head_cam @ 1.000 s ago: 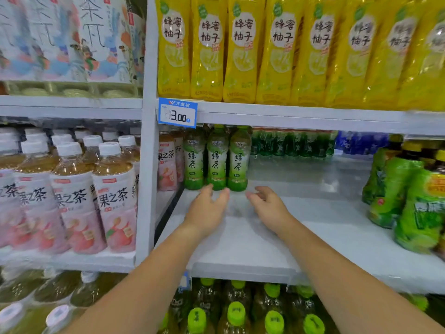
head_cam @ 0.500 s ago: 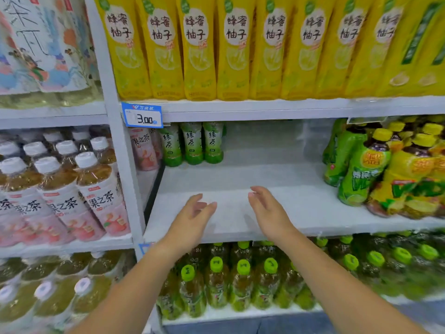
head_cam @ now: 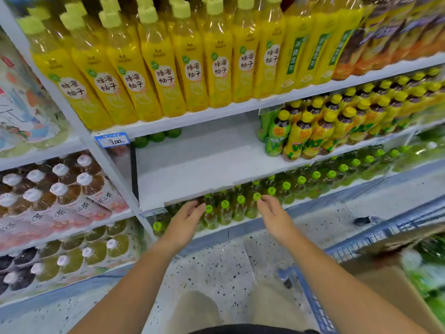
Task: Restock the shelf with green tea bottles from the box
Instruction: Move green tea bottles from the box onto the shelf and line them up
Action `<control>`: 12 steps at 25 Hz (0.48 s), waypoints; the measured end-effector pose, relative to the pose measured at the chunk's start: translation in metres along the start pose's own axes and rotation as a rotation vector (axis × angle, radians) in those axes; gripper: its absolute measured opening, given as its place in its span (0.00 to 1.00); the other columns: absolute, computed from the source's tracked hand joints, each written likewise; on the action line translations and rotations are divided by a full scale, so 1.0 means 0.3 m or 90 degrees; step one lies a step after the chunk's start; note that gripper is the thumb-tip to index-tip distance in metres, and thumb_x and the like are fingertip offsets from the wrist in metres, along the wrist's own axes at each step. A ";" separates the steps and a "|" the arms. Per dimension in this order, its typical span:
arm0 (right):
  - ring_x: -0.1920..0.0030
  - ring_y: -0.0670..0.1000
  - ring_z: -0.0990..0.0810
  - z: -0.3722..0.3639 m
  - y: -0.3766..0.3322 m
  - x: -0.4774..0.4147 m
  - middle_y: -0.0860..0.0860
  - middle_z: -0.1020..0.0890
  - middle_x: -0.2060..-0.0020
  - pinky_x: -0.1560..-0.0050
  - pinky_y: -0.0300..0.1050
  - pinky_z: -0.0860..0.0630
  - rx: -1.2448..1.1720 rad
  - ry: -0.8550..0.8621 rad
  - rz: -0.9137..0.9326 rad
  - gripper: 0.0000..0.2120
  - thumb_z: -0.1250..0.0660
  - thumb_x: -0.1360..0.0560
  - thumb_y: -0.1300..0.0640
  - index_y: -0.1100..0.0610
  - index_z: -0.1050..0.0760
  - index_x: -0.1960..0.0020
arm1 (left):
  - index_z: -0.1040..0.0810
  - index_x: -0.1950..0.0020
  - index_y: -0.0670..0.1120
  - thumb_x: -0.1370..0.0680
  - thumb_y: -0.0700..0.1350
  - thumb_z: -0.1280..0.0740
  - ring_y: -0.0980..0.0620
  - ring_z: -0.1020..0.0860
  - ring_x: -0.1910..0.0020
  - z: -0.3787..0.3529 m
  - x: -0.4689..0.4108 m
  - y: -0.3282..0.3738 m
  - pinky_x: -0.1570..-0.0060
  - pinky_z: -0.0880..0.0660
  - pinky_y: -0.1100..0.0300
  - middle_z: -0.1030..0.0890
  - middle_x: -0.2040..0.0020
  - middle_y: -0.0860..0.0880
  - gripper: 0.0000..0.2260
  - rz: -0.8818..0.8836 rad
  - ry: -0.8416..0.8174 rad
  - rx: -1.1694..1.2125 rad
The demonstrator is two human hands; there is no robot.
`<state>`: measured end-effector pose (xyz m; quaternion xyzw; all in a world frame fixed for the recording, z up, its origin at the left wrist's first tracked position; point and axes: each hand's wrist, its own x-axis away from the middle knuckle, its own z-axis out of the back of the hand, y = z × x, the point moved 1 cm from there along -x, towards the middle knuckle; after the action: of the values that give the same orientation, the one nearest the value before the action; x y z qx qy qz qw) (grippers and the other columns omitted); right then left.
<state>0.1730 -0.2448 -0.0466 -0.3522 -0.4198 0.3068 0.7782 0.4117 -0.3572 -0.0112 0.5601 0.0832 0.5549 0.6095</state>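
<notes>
The white middle shelf (head_cam: 202, 165) is mostly bare; only the green bottoms of three green tea bottles (head_cam: 156, 137) show at its back left, under the upper shelf. My left hand (head_cam: 184, 221) and my right hand (head_cam: 273, 215) hang in front of the shelf's front edge, both with relaxed fingers and holding nothing. At the lower right a brown cardboard box (head_cam: 395, 285) sits in a blue wire cart (head_cam: 313, 302); blurred green bottles (head_cam: 431, 268) show inside it.
Yellow honey-citrus bottles (head_cam: 166, 68) fill the upper shelf. Yellow-capped bottles (head_cam: 313, 131) stand on the right of the middle shelf. Green-capped bottles (head_cam: 240, 206) fill the shelf below. Peach tea bottles (head_cam: 60, 189) sit in the left bay. Speckled floor (head_cam: 216, 268) lies underfoot.
My hands have drawn back from the shelf surface to in front of its edge. My view has pulled away and tilted down, bringing the floor, cart and box into sight.
</notes>
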 end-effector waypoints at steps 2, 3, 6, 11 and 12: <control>0.34 0.49 0.29 0.058 0.010 0.111 0.51 0.31 0.24 0.38 0.45 0.34 -0.033 0.009 -0.043 0.27 0.44 0.16 0.41 0.52 0.39 0.21 | 0.32 0.23 0.54 0.19 0.66 0.40 0.57 0.27 0.40 -0.025 0.079 0.037 0.48 0.30 0.60 0.27 0.33 0.56 0.28 0.006 -0.020 -0.009; 0.30 0.51 0.29 0.087 0.009 0.166 0.51 0.32 0.24 0.38 0.45 0.35 -0.049 0.019 -0.067 0.28 0.44 0.16 0.40 0.51 0.39 0.20 | 0.32 0.23 0.54 0.20 0.66 0.40 0.55 0.28 0.38 -0.036 0.111 0.063 0.43 0.31 0.57 0.27 0.31 0.55 0.28 0.004 -0.033 -0.009; 0.27 0.53 0.31 0.154 0.030 0.339 0.51 0.32 0.23 0.38 0.45 0.35 -0.073 0.080 -0.094 0.28 0.44 0.16 0.40 0.51 0.39 0.21 | 0.32 0.24 0.57 0.21 0.68 0.40 0.55 0.29 0.37 -0.073 0.204 0.126 0.41 0.31 0.54 0.29 0.29 0.56 0.29 -0.018 -0.109 -0.026; 0.25 0.54 0.32 0.226 0.091 0.589 0.50 0.34 0.22 0.36 0.46 0.35 -0.129 0.190 -0.165 0.30 0.44 0.17 0.38 0.50 0.42 0.19 | 0.32 0.23 0.54 0.19 0.66 0.41 0.55 0.30 0.33 -0.165 0.256 0.196 0.37 0.31 0.54 0.29 0.31 0.58 0.27 -0.116 -0.239 -0.154; 0.25 0.54 0.31 0.237 0.109 0.640 0.50 0.34 0.22 0.36 0.47 0.34 -0.144 0.213 -0.181 0.30 0.43 0.17 0.38 0.49 0.42 0.19 | 0.32 0.23 0.53 0.19 0.64 0.40 0.56 0.30 0.34 -0.189 0.266 0.201 0.39 0.33 0.57 0.29 0.30 0.56 0.27 -0.134 -0.258 -0.169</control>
<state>0.1936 -0.0572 0.0395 -0.4207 -0.3618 0.0828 0.8278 0.3651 -0.2769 0.0568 0.5632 -0.0560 0.3713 0.7361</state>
